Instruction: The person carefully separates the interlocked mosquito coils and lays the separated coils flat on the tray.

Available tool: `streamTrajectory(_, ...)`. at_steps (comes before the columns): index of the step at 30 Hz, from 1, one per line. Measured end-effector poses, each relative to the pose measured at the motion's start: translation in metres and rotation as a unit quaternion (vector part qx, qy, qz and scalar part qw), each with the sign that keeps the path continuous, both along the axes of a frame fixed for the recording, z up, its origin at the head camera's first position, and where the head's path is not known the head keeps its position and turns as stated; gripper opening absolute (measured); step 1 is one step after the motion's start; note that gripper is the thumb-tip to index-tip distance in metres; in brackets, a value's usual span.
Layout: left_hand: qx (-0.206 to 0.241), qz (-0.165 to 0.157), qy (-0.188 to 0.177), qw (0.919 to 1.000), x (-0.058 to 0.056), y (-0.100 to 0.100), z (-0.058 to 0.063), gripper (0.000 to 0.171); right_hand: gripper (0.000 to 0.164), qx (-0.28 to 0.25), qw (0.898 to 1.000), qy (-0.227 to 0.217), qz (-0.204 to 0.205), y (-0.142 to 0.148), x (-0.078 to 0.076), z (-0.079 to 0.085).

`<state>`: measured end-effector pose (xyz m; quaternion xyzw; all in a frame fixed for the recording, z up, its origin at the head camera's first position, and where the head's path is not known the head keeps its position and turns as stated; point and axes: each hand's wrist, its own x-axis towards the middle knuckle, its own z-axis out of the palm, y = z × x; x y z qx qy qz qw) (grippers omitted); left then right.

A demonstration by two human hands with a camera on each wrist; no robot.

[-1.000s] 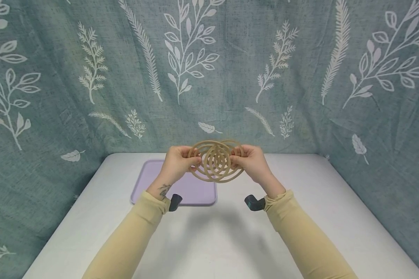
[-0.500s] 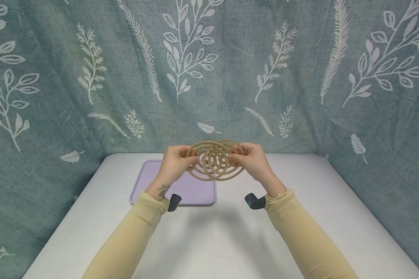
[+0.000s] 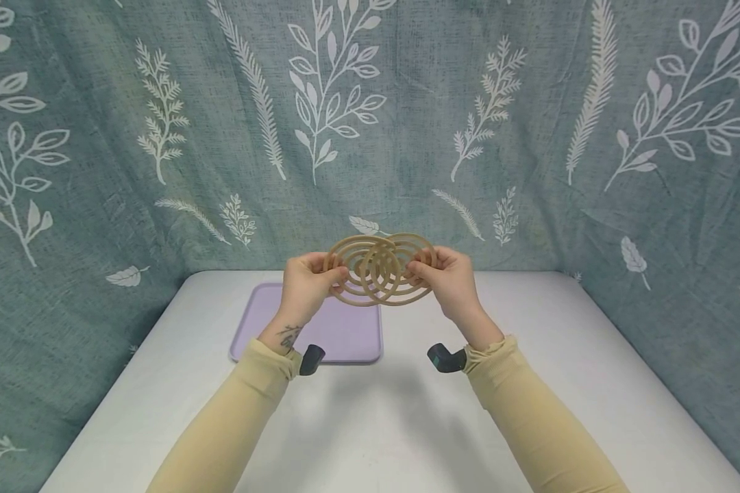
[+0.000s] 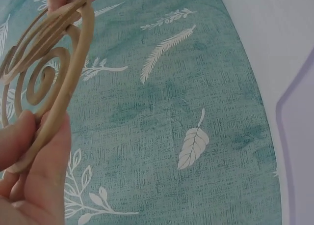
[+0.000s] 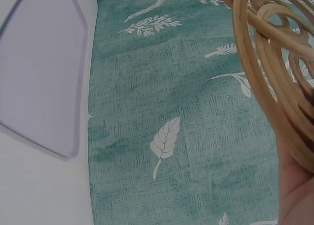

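Two flat tan spiral incense coils overlap in the air between my hands in the head view. The left coil [image 3: 359, 238] is pinched at its outer edge between the thumb and fingers of my left hand [image 3: 302, 286]. My right hand [image 3: 458, 281] pinches the outer edge of the right coil [image 3: 408, 235] the same way. Their rings cross in the middle. In the left wrist view, a coil [image 4: 70, 80] stands on edge with its curled centre showing, thumb and fingers at its lower rim. Tilted rings of a coil [image 5: 241, 33] fill the upper right of the right wrist view.
Behind and below my left hand, a lilac tray [image 3: 345, 342] lies on the white table [image 3: 382, 424]. A green curtain [image 3: 407, 137] with white leaf prints hangs along the back and sides. Each wrist wears a small dark camera [image 3: 447, 358].
Both hands have risen slightly and spread a little apart. The two coils have moved up with them, and their overlap has narrowed.
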<state>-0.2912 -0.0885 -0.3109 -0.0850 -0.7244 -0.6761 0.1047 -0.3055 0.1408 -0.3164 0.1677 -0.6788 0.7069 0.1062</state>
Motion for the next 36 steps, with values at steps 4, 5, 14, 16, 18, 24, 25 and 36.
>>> streamTrajectory(4,0.007,0.002,0.005,1.0,0.0,-0.004,0.001,0.019,0.01,-0.008,0.999,0.008,0.042,0.005,0.0,0.001)
streamTrajectory(5,0.007,0.0,0.007,1.0,0.0,-0.006,0.002,0.02,0.012,-0.01,0.999,0.01,0.051,0.006,0.0,0.001)
streamTrajectory(14,-0.005,-0.039,0.006,0.9992,0.003,-0.013,0.007,0.024,0.005,0.003,0.998,0.027,0.049,0.012,0.0,0.002)
streamTrajectory(16,-0.018,-0.038,0.006,0.9991,0.003,-0.014,0.008,0.024,0.003,0.024,0.998,0.032,0.041,0.013,0.0,0.003)
streamTrajectory(18,-0.033,-0.034,0.007,0.9989,0.003,-0.015,0.008,0.025,0.008,0.048,0.998,0.039,0.031,0.014,0.001,0.005)
streamTrajectory(24,-0.049,-0.023,0.008,0.9985,0.004,-0.016,0.01,0.025,0.023,0.087,0.995,0.045,0.013,0.016,0.002,0.007)
streamTrajectory(25,-0.047,-0.022,0.008,0.9986,0.004,-0.017,0.01,0.025,0.023,0.087,0.995,0.046,0.01,0.015,0.002,0.008)
streamTrajectory(36,0.003,-0.013,0.026,0.9996,0.002,-0.019,0.01,0.026,0.006,0.05,0.995,0.08,-0.037,0.018,-0.002,0.007)
